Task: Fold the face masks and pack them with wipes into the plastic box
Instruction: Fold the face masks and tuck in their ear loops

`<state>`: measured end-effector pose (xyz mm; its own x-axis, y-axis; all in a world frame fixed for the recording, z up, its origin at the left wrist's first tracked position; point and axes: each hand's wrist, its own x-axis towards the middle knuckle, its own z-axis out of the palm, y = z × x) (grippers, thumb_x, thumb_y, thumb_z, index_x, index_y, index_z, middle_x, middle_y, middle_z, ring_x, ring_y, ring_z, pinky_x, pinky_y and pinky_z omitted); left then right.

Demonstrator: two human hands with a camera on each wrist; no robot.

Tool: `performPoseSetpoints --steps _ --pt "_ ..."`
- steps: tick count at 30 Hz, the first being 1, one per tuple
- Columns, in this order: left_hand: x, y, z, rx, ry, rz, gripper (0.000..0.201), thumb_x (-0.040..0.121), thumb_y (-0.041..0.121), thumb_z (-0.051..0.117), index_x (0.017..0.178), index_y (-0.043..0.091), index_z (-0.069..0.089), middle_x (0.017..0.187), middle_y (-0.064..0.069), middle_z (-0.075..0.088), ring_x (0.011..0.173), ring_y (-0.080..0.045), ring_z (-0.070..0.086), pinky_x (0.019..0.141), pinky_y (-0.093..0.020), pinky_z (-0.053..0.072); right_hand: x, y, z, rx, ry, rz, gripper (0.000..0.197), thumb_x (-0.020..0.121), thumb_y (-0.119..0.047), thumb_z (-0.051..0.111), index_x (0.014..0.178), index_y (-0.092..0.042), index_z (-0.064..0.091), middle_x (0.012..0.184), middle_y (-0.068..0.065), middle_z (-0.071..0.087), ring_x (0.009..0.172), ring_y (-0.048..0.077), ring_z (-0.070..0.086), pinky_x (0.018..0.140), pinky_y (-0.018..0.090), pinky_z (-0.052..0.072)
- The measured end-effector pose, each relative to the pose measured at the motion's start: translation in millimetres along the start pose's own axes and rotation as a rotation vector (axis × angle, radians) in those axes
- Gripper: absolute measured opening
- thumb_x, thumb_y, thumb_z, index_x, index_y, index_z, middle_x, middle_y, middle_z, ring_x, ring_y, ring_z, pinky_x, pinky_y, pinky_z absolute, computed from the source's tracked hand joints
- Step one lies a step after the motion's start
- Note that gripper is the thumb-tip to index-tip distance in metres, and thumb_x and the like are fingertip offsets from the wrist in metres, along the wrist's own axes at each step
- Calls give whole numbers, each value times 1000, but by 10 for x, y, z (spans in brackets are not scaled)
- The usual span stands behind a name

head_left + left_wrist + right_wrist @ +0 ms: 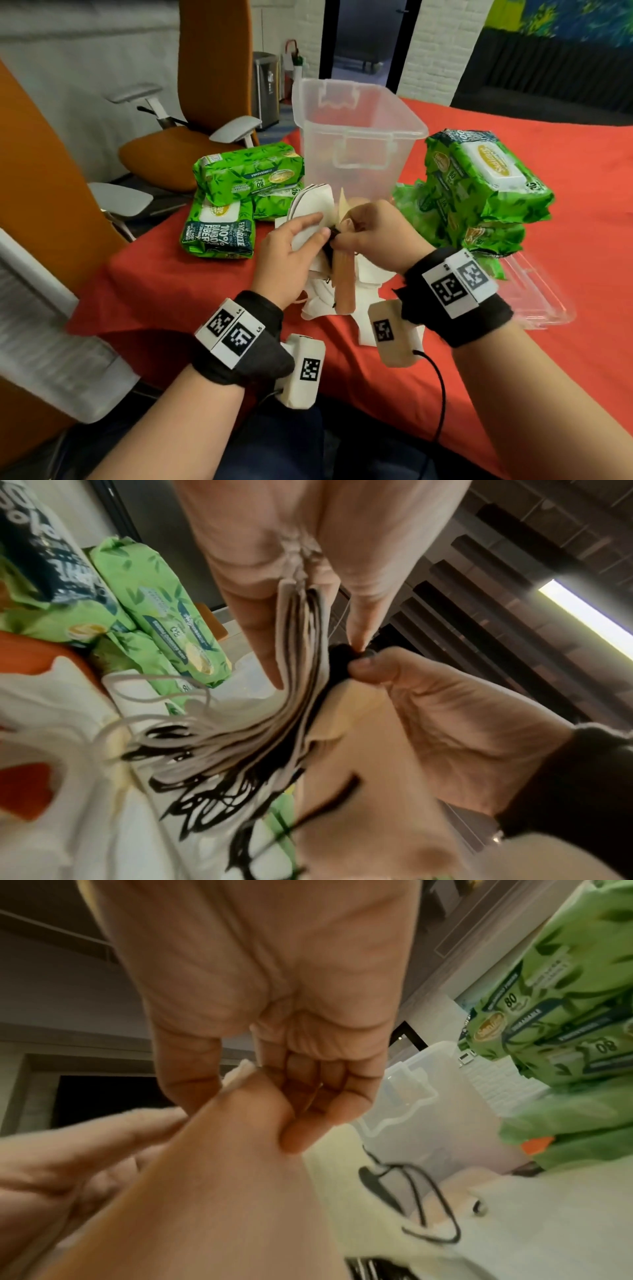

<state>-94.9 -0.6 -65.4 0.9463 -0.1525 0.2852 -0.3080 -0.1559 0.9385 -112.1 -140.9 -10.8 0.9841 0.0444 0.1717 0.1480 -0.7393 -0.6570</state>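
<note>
My left hand (pixel 294 236) grips a stack of folded white and black face masks (pixel 313 205) upright above the table, thumb on one side and fingers on the other; the stack's edges (pixel 301 653) fan out in the left wrist view. My right hand (pixel 370 233) pinches a tan mask (pixel 342 277) beside that stack, fingers curled round its top (pixel 240 1123). More white masks (pixel 370 281) lie under both hands. The clear plastic box (pixel 356 137) stands just beyond, holding what looks like tan masks. Green wipe packs lie left (pixel 236 192) and right (pixel 479 192) of it.
The red tablecloth (pixel 171 291) covers the table. The box's clear lid (pixel 537 294) lies at the right, partly under the wipe packs. An orange office chair (pixel 191 137) stands at the table's far left. Loose ear loops (pixel 147 710) hang below the stack.
</note>
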Motion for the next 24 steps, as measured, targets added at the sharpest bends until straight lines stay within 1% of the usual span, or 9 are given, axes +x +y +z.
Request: performPoseSetpoints --steps 3,8,10,12,15,17,20,22,24 --pt "42 -98 -51 33 95 -9 22 87 17 64 108 12 68 108 6 65 108 -6 56 90 -5 36 31 87 -54 85 46 85 30 73 -11 70 53 -7 47 52 0 35 48 7 28 48 22 25" --pt "95 -202 -117 68 173 -37 18 88 17 61 103 11 70 104 1 68 102 -6 58 83 -3 37 132 180 -357 127 526 272 32 73 -15 62 50 -14 40 48 -3 36 41 6 29 43 19 25" --pt "84 -172 -116 91 159 -29 18 89 18 60 102 12 71 103 4 68 101 -5 58 83 -4 38 174 163 -456 78 620 296 35 75 -17 60 51 -14 34 50 -2 34 45 10 29 44 20 25" --pt "67 -144 -80 86 95 -37 16 89 19 61 100 14 71 102 5 69 98 -2 59 85 -6 39 199 119 -444 20 537 273 30 78 -18 61 54 -13 42 52 -2 38 47 9 33 43 19 29" --pt "18 -75 -12 -26 -14 -41 30 81 45 59 95 21 71 96 5 70 93 -1 61 84 -15 41 163 24 -231 -64 163 157 25 78 -18 64 58 -14 50 53 -3 41 49 7 38 41 13 31" --pt "24 -84 7 -108 -19 -55 56 74 62 46 94 17 71 94 -1 69 94 -10 61 86 -24 43 124 -6 -79 -137 -65 65 31 73 -24 66 52 -18 45 53 0 40 51 16 38 50 23 35" --pt "43 -49 -18 -346 -50 -157 65 75 70 45 101 17 71 109 -9 69 111 -23 60 104 -45 40 87 -4 19 -139 -168 -17 34 70 -25 66 50 -21 39 55 -1 39 54 19 36 55 37 36" --pt "49 -46 -34 -435 -59 -185 57 74 68 53 95 19 74 104 -8 71 107 -26 62 102 -48 41 54 4 41 -71 -182 -97 29 75 -17 67 57 -17 45 53 -2 38 53 17 34 55 34 32" --pt "52 -23 -34 -446 -45 -183 30 84 44 58 80 20 76 88 -3 73 90 -19 66 91 -37 49 6 -35 38 -5 -207 -124 18 77 -20 63 71 -4 56 58 6 49 57 24 42 57 33 35"
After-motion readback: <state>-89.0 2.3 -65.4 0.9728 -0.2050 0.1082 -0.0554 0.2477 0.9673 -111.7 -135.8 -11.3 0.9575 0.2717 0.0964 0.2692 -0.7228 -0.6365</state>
